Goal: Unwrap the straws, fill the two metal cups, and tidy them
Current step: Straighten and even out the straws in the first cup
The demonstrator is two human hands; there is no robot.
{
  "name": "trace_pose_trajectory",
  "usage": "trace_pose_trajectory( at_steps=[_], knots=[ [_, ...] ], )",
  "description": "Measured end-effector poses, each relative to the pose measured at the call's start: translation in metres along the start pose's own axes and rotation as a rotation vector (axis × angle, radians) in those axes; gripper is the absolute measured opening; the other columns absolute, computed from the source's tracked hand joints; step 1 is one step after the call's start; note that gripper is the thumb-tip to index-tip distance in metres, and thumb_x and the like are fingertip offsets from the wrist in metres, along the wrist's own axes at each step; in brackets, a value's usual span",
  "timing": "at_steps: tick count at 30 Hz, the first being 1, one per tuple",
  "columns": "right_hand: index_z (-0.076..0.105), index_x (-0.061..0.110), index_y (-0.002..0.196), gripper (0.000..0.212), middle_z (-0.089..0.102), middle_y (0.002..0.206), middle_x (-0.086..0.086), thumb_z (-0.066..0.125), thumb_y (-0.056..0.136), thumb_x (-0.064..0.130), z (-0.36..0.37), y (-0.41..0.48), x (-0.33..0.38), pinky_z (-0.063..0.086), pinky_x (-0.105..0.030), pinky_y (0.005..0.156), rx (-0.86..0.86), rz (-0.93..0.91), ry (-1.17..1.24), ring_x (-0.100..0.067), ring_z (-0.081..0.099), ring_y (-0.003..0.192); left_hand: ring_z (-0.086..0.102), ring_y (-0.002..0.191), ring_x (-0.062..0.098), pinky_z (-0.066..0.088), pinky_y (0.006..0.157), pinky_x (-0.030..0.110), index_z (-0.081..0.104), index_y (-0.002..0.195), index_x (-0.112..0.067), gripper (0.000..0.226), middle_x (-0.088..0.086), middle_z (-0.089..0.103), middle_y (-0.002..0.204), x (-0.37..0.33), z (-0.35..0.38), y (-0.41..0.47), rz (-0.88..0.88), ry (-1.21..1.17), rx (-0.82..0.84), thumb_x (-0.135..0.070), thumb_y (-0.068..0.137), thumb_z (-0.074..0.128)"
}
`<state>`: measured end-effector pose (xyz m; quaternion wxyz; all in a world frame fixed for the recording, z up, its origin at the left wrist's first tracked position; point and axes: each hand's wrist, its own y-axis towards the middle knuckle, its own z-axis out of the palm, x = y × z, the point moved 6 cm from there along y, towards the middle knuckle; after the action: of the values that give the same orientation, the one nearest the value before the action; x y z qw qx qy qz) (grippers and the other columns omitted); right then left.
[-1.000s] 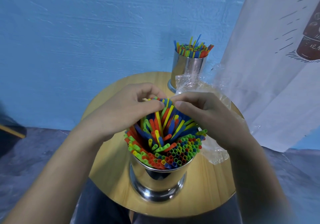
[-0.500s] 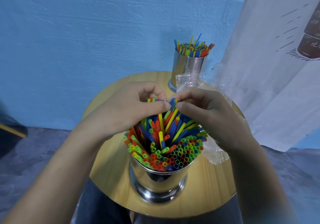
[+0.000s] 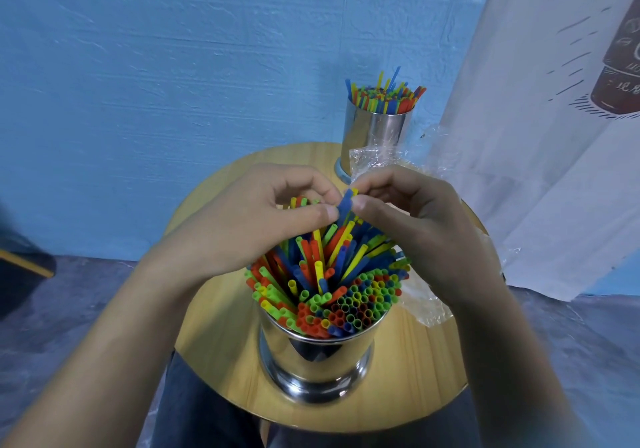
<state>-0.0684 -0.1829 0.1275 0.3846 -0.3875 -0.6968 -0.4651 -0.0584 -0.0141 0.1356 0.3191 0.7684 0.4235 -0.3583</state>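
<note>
Two hands on one blue straw (image 3: 346, 205), above the near metal cup (image 3: 318, 354) at the front of the tabletop (image 3: 221, 343).

Left hand (image 3: 259, 226) grip is thumb and forefinger pinched on the straw's top end from the left. Right hand (image 3: 426, 233) grip pinches the same end from the right, with the thumb tips almost meeting.

The straw's long axis runs from the pinch down and slightly left into the packed straw bundle (image 3: 329, 285). Its top stands proud of the rest; its lower end is hidden.

Neither hand is nearer. My read: the next move goes along that axis, straight down to seat it level. Any sideways pull will likely rake its neighbours.

The far metal cup (image 3: 377, 132) is already full, with loose wrap (image 3: 377, 157) beside it.
</note>
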Motion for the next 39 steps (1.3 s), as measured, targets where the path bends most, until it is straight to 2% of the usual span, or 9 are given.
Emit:
trace_pose_trajectory(
  at_steps=[4,11,17,21,25,29,32,36,39],
  knots=[
    [0.072,0.017,0.091,0.006,0.072,0.084,0.009,0.071,0.092,0.011,0.001,-0.001,0.003,0.050,-0.014,0.074,-0.009,-0.011,0.024,-0.001,0.066,0.082,0.067,0.084,0.001,0.048,0.079,0.012,0.073,0.089,-0.028,0.006,-0.015,0.072,0.085,-0.002,0.001,0.000,0.027,-0.010,0.011,-0.023,0.092,0.072],
    [0.069,0.019,0.087,0.008,0.070,0.083,0.004,0.074,0.090,0.014,0.002,-0.002,0.002,0.052,-0.020,0.074,-0.027,-0.030,0.063,-0.008,0.066,0.080,0.062,0.080,-0.001,0.044,0.077,0.011,0.070,0.088,-0.022,0.006,-0.017,0.068,0.080,-0.003,0.002,0.001,0.074,-0.003,-0.013,-0.020,0.093,0.072],
    [0.070,0.026,0.088,0.012,0.070,0.082,0.011,0.072,0.090,0.014,0.002,-0.003,0.007,0.051,-0.016,0.074,-0.031,-0.055,0.062,-0.003,0.066,0.082,0.063,0.079,0.002,0.047,0.080,0.015,0.069,0.088,-0.018,0.009,-0.011,0.068,0.081,-0.002,0.002,0.002,0.074,-0.008,-0.023,-0.022,0.091,0.076],
    [0.072,0.025,0.092,0.005,0.071,0.085,0.009,0.071,0.090,0.020,0.002,-0.003,0.007,0.053,-0.019,0.076,-0.033,-0.059,0.064,-0.006,0.067,0.084,0.065,0.080,0.007,0.049,0.081,0.019,0.069,0.088,-0.018,0.011,-0.004,0.070,0.083,-0.003,0.002,0.003,0.066,-0.003,-0.034,-0.024,0.090,0.078],
    [0.071,0.023,0.090,0.009,0.070,0.084,0.008,0.071,0.092,0.015,0.002,-0.004,0.007,0.051,-0.018,0.075,-0.045,-0.064,0.058,-0.006,0.067,0.083,0.067,0.084,0.017,0.049,0.078,0.015,0.072,0.090,-0.020,0.003,0.003,0.072,0.085,-0.005,0.003,0.002,0.059,-0.013,-0.043,-0.020,0.090,0.075],
    [0.071,0.019,0.089,0.009,0.069,0.083,0.007,0.069,0.095,0.012,0.001,-0.004,0.006,0.050,-0.016,0.073,-0.059,-0.058,0.053,-0.006,0.066,0.081,0.068,0.084,0.010,0.047,0.079,0.011,0.072,0.089,-0.023,0.005,-0.004,0.072,0.085,-0.008,0.002,0.002,0.068,-0.004,-0.031,-0.019,0.091,0.074],
    [0.070,0.019,0.088,0.011,0.069,0.084,0.004,0.070,0.095,0.011,0.003,-0.004,0.006,0.051,-0.018,0.074,-0.053,-0.052,0.046,-0.008,0.067,0.082,0.069,0.089,0.008,0.050,0.086,0.020,0.072,0.089,-0.022,0.004,-0.008,0.072,0.086,-0.009,0.002,0.003,0.095,0.034,-0.017,-0.021,0.091,0.074],
    [0.070,0.025,0.090,0.012,0.069,0.084,0.006,0.070,0.094,0.014,0.002,-0.004,0.005,0.052,-0.018,0.073,-0.066,-0.049,0.026,-0.008,0.068,0.083,0.068,0.098,0.008,0.049,0.097,0.032,0.073,0.088,-0.028,0.008,-0.012,0.074,0.092,-0.005,-0.003,0.005,0.108,0.050,-0.114,-0.035,0.088,0.077],
    [0.069,0.027,0.100,0.013,0.068,0.083,0.006,0.070,0.094,0.015,-0.001,-0.006,0.000,0.052,-0.017,0.073,-0.078,-0.020,0.016,-0.005,0.069,0.083,0.067,0.087,0.007,0.052,0.081,0.030,0.073,0.084,-0.030,0.005,-0.002,0.073,0.091,-0.005,-0.011,0.004,0.130,-0.086,-0.253,-0.035,0.085,0.075]
  ],
)
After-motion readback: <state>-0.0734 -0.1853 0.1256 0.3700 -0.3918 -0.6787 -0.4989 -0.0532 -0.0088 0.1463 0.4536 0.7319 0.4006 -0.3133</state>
